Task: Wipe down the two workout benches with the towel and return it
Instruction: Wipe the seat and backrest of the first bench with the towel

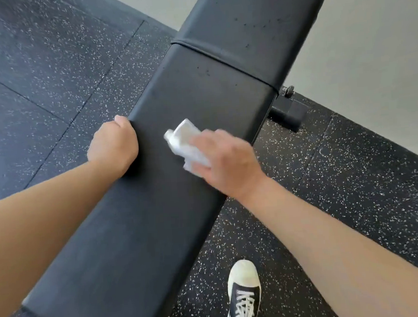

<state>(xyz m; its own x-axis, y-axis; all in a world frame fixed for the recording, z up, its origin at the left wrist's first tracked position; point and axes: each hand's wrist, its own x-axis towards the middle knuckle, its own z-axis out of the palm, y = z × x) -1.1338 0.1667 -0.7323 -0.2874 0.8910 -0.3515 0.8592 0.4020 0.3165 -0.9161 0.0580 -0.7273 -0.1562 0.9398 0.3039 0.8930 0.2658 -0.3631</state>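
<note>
A black padded workout bench (pixel 138 227) runs diagonally from the lower left to the upper right, with a seam between its long pad and a shorter pad (pixel 250 24). My right hand (pixel 228 162) presses a folded white towel (pixel 187 145) flat on the long pad near its middle. My left hand (pixel 113 145) curls over the pad's left edge, fingers wrapped around the side. Only this one bench is in view.
Black rubber floor tiles with white flecks (pixel 48 70) surround the bench. A pale wall (pixel 369 60) rises at the upper right. The bench's black metal foot (pixel 289 113) sticks out to the right. My dark shoe with a white toe (pixel 244 294) stands right of the bench.
</note>
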